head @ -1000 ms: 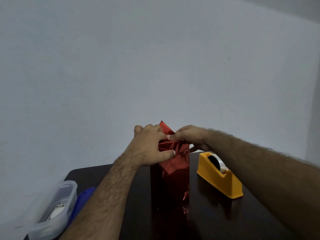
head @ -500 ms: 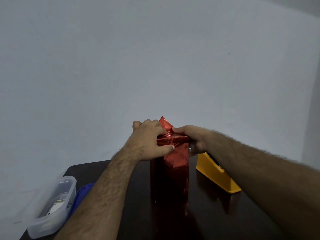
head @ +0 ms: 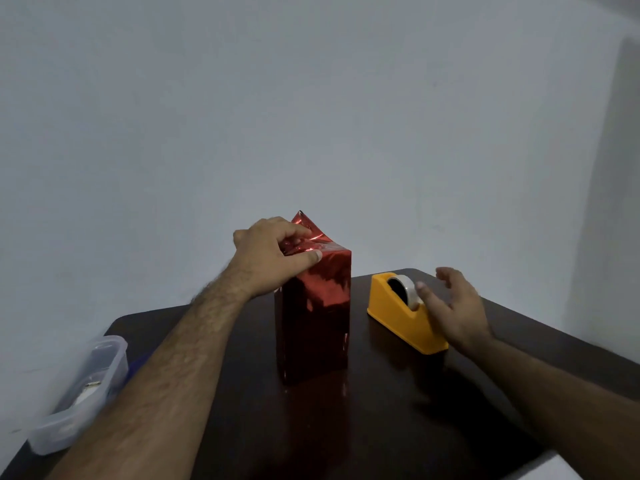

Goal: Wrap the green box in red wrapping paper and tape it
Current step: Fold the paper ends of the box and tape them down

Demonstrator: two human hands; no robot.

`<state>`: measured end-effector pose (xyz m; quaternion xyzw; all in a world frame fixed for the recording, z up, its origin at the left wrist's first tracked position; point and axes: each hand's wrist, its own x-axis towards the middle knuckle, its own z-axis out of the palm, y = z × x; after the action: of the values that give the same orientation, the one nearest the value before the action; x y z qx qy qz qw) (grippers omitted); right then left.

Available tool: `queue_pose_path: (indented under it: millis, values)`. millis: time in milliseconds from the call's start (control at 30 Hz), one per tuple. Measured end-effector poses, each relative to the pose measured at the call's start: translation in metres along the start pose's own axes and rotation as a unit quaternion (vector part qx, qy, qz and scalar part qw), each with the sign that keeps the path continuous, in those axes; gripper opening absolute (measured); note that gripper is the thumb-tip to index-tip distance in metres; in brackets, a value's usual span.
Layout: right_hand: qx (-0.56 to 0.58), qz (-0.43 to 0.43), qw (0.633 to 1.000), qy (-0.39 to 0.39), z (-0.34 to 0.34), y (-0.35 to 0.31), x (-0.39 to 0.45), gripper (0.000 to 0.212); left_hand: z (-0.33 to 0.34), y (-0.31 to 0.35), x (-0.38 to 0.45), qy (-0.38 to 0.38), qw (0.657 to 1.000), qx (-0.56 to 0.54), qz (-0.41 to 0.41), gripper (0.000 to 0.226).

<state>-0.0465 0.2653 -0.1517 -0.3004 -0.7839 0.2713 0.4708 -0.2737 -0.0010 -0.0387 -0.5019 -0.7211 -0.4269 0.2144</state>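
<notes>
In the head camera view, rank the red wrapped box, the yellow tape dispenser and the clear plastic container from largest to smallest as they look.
1. Red wrapped box, tallest and bulkiest.
2 and 3. Clear plastic container and yellow tape dispenser look alike; the container lies nearer the camera, so I won't rank them.

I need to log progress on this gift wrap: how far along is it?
Done: red wrapping paper covers the upright box's visible sides. In hand: the left hand holds the top folds down, one flap still standing up, while the open right hand reaches at the yellow tape dispenser. Left: pull tape, fold that flap and tape the top shut.
</notes>
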Motion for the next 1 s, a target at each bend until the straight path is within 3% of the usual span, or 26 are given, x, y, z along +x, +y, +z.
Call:
queue_pose_path:
  millis: [67,167,333,467,567,633,733,867,933,1000]
  values:
    - [0.007,0.070,0.994,-0.080,-0.004,0.022,-0.012,0.093,0.001,0.011,-0.001,-0.007,0.998,0.061,0.031,0.052]
    - [0.014,0.099,0.983,-0.155,-0.004,0.037,-0.013,0.092,0.001,0.023,-0.003,0.012,0.982,0.175,0.073,0.056]
    - [0.066,0.106,0.975,-0.186,-0.007,0.043,-0.006,0.067,-0.001,0.036,-0.005,0.021,0.956,0.259,0.136,0.049]
    - [0.150,0.120,0.959,-0.207,-0.014,0.054,-0.003,0.088,0.026,0.067,-0.016,0.012,0.936,0.260,0.238,0.025]
    - [0.173,0.116,0.960,-0.185,-0.013,0.055,-0.005,0.089,0.070,0.095,-0.027,-0.078,0.940,0.205,0.262,0.021]
    - [0.157,0.092,0.970,-0.158,-0.011,0.051,-0.008,0.078,0.103,0.111,-0.034,-0.145,0.964,0.142,0.172,0.021]
    - [0.100,0.065,0.983,-0.138,-0.007,0.042,-0.015,0.078,0.148,0.122,-0.033,-0.177,0.982,0.034,-0.050,0.016]
    - [0.020,0.040,0.990,-0.133,-0.006,0.039,-0.019,0.092,0.185,0.128,-0.014,-0.145,0.930,-0.117,-0.316,0.021]
    - [-0.038,0.017,0.992,-0.120,-0.008,0.035,-0.019,0.092,0.191,0.129,-0.006,-0.144,0.890,-0.167,-0.399,0.018]
    - [-0.087,0.003,0.990,-0.112,-0.011,0.033,-0.018,0.086,0.191,0.132,0.000,-0.195,0.865,-0.155,-0.436,0.016]
